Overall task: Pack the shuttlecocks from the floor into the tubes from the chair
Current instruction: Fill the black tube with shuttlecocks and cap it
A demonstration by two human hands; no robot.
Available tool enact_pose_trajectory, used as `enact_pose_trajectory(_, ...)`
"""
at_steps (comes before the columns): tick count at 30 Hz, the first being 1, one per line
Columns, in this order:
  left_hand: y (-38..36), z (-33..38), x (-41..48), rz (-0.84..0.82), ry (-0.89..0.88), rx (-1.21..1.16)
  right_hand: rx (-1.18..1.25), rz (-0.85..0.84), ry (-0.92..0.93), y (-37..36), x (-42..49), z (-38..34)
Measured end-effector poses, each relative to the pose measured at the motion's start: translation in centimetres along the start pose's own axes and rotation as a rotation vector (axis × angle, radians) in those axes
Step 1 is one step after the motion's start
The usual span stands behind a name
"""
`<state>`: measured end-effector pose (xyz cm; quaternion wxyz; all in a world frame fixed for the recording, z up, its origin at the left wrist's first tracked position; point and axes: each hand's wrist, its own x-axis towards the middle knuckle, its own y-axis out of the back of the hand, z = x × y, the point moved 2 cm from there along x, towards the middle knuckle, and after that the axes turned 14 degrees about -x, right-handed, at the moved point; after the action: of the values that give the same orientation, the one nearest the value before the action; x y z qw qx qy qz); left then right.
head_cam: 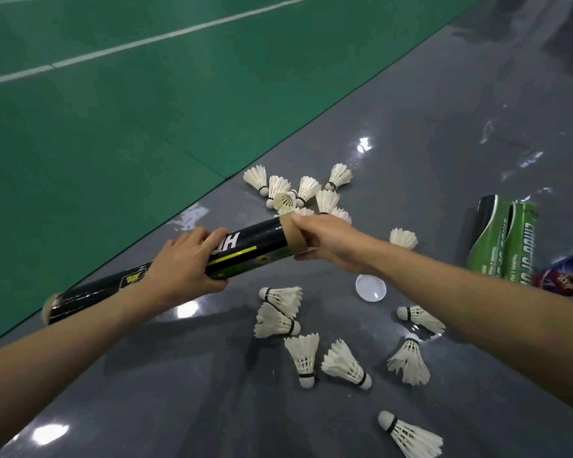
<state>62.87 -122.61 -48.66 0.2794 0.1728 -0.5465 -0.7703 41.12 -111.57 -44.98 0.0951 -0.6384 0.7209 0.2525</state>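
A long black tube (255, 242) with a brown cardboard end lies across the view above the grey floor. My left hand (186, 262) grips it round the middle. My right hand (331, 241) covers the tube's right end, fingers and thumb curled round the rim; what it holds there is hidden. Several white feather shuttlecocks lie on the floor: a cluster (298, 193) beyond the tube, another group (298, 338) below it, one (407, 438) near the bottom edge. A clear round cap (371, 288) lies under my right wrist.
Two green tubes (503, 239) and a blue-red tube (569, 272) lie on the floor at the right. The green court mat (113, 110) with white lines borders the grey floor (427, 127) on the left.
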Motion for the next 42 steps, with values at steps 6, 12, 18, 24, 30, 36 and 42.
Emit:
enact_pose_trajectory(6,-1.2,-3.2,-1.4,-0.098,0.202,-0.010,-0.066,0.218,-0.144,-1.5,2.1,4.5)
enact_pose_trajectory(12,-1.9,-4.0,-1.1,-0.074,0.235,-0.024,-0.346,0.036,-0.407,-3.8,3.0,8.4)
enact_pose_trajectory(18,-3.1,-2.4,0.3,-0.077,0.097,0.077,-0.092,0.106,-0.434,-5.6,4.6,10.5)
enact_pose_trajectory(24,-3.7,-1.5,1.3,0.018,-0.061,0.017,-0.067,0.471,-0.191,-0.8,2.0,8.4)
enact_pose_trajectory(30,-3.3,0.5,2.8,0.210,-0.075,-0.270,0.049,0.648,0.336,3.9,-3.0,4.0)
enact_pose_trajectory(36,-2.1,1.2,6.2,0.291,-0.024,-0.302,-0.014,0.883,0.497,5.5,-3.5,1.5)
enact_pose_trajectory(42,-2.0,1.4,6.4,0.314,-0.002,-0.325,-0.371,0.857,0.689,4.1,-3.9,-0.6)
